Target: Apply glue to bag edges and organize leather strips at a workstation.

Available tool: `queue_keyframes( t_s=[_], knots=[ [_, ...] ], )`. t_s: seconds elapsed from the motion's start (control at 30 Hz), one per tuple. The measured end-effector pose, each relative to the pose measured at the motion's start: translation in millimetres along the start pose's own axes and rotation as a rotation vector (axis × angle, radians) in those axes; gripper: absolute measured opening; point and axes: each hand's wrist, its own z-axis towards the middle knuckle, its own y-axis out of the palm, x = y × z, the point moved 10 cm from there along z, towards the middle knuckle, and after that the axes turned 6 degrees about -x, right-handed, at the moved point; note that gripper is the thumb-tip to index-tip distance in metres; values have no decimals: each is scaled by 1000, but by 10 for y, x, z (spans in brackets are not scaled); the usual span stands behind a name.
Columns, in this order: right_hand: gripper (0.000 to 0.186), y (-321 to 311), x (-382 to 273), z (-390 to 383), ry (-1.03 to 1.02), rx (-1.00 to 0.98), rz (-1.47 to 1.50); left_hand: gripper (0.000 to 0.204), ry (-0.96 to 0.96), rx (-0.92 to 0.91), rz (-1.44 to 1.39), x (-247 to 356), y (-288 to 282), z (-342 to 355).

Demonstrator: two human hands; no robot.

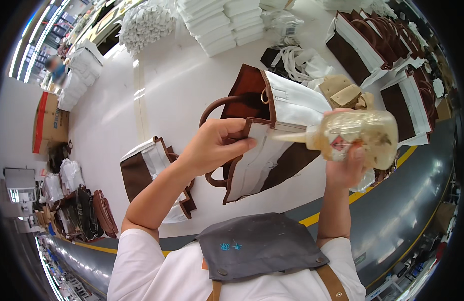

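Note:
Before me on the white table lies a brown and white handbag (pixel 292 103) with brown handles and a brass ring near its top edge. My left hand (pixel 212 145) pinches the brown-trimmed upper edge of the bag between thumb and fingers. In my right hand (pixel 345 168) is a clear squeeze bottle (pixel 362 138), tipped sideways, with yellowish residue inside. Its long thin nozzle points left and reaches the bag's edge close to my left fingertips. Whether the tip touches the bag, I cannot tell. My right fingers are partly hidden behind the bottle.
Another brown and white bag (pixel 151 165) lies on the table (pixel 171 80) at left. Several finished-looking bags (pixel 362 47) stand at far right. White stacks (pixel 222 25) and bundled white pieces (pixel 146 27) sit at the back. Tan pieces (pixel 342 93) lie beyond the bottle. A cardboard box (pixel 51 123) stands far left.

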Motion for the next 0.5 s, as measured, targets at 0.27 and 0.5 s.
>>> queue_keyframes(
  t_s=[0.27, 0.5],
  knots=[
    [47, -132, 20, 186, 210, 88, 1205, 16, 46, -4, 81, -88, -99, -82],
    [46, -49, 372, -310, 365, 238, 1171, 18, 45, 100, -108, 518, -461, -305]
  ],
)
